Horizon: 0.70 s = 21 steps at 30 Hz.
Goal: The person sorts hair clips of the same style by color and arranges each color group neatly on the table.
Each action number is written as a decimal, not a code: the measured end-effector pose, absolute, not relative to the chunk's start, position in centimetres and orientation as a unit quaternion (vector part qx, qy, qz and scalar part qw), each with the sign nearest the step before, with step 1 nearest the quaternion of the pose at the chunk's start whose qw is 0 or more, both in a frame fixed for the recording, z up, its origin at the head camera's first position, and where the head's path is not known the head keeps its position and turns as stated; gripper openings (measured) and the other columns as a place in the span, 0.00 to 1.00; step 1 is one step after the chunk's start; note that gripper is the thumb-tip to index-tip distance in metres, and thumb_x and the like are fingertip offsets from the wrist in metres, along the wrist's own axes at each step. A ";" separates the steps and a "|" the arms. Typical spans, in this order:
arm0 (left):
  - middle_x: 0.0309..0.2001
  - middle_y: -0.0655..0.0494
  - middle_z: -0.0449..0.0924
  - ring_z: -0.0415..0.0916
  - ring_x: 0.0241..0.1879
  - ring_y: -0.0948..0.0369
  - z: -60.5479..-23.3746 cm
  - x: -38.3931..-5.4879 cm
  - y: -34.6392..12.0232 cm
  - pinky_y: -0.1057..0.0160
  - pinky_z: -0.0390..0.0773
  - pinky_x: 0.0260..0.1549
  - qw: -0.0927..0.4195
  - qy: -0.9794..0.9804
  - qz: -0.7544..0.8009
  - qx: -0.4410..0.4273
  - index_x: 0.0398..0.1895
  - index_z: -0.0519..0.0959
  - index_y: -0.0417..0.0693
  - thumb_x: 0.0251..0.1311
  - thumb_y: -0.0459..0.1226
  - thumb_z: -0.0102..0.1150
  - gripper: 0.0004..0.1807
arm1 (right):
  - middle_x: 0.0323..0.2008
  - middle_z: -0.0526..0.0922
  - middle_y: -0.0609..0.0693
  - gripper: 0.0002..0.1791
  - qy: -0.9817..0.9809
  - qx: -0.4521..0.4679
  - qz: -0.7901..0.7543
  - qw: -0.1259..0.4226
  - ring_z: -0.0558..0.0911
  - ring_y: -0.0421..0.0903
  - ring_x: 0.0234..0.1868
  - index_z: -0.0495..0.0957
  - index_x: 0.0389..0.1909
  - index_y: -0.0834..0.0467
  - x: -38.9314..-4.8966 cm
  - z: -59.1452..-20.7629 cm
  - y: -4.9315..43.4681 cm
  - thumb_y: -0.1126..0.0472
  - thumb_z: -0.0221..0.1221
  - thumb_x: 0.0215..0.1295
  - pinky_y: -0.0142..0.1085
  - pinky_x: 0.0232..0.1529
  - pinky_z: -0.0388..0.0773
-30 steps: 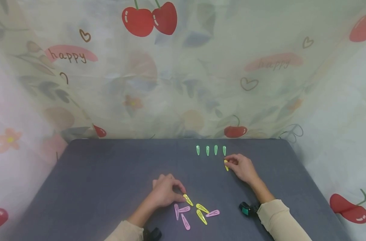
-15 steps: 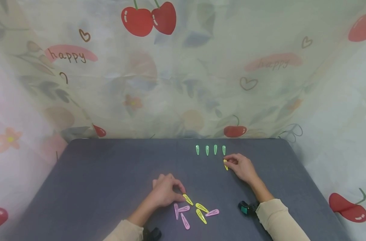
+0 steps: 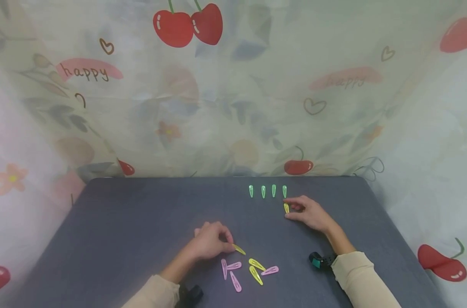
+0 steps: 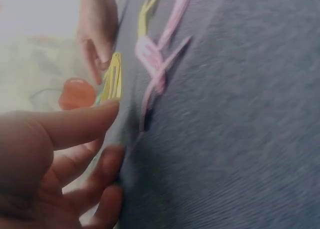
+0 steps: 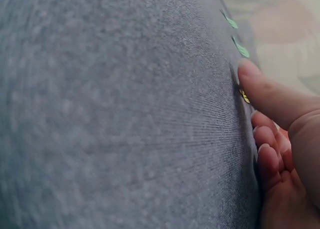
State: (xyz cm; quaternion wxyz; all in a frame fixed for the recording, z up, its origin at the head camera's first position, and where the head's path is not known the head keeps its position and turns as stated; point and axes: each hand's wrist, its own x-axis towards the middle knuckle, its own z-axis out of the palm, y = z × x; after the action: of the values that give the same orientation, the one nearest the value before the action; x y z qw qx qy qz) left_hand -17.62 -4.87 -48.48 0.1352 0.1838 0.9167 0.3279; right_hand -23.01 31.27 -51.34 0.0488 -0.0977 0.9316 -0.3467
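Note:
My left hand pinches one end of a yellow snap hair clip between thumb and index finger, and the clip points away from the fingertips. My right hand is at the far right of the table, thumb and index finger spread apart on either side of another yellow hair clip. That clip lies just below the rightmost green hair clip; in the right wrist view the thumb partly hides it. Near my left hand lie two loose yellow hair clips and several pink hair clips.
Several green hair clips stand in a row near the back edge of the dark grey table. A patterned curtain hangs behind and along both sides. Black wrist devices sit by both cuffs.
My left hand has shifted slightly and tilted its yellow hair clip up. My right thumb has moved off the other yellow hair clip toward me, uncovering it.

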 end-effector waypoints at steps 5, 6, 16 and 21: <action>0.26 0.61 0.79 0.72 0.28 0.62 -48.3 -18.5 -5.1 0.55 0.72 0.36 0.170 0.888 0.388 0.179 0.26 0.80 0.54 0.57 0.40 0.70 0.07 | 0.45 0.80 0.49 0.26 0.932 -0.111 -0.342 0.038 0.77 0.45 0.47 0.82 0.60 0.50 -22.9 -51.3 31.2 0.50 0.71 0.61 0.45 0.52 0.75; 0.26 0.60 0.80 0.72 0.27 0.62 -48.3 -18.6 -5.1 0.58 0.73 0.32 0.173 0.884 0.398 0.176 0.26 0.80 0.53 0.57 0.39 0.69 0.07 | 0.45 0.80 0.50 0.26 0.932 -0.113 -0.344 0.037 0.77 0.45 0.47 0.82 0.60 0.50 -22.9 -51.3 31.2 0.50 0.71 0.61 0.45 0.52 0.75; 0.39 0.52 0.92 0.89 0.43 0.58 -48.1 -19.8 -4.0 0.67 0.65 0.22 0.178 0.837 0.491 0.165 0.22 0.74 0.45 0.58 0.31 0.61 0.09 | 0.46 0.79 0.49 0.26 0.931 -0.104 -0.348 0.039 0.76 0.44 0.47 0.82 0.60 0.49 -22.8 -51.5 31.2 0.49 0.71 0.61 0.43 0.52 0.74; 0.32 0.53 0.91 0.88 0.34 0.61 -47.9 -20.1 -4.1 0.65 0.68 0.22 0.197 0.833 0.494 0.154 0.25 0.73 0.44 0.60 0.33 0.61 0.09 | 0.46 0.79 0.49 0.25 0.930 -0.110 -0.350 0.037 0.76 0.45 0.47 0.82 0.60 0.49 -22.7 -51.4 31.1 0.50 0.71 0.62 0.45 0.52 0.74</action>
State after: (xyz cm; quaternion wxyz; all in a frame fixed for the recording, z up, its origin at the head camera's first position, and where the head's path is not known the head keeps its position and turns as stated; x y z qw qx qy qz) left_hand -20.06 -4.08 -47.85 0.1969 0.1538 0.8327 0.4942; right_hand -22.69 31.14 -51.43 0.0366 -0.1096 0.9296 -0.3499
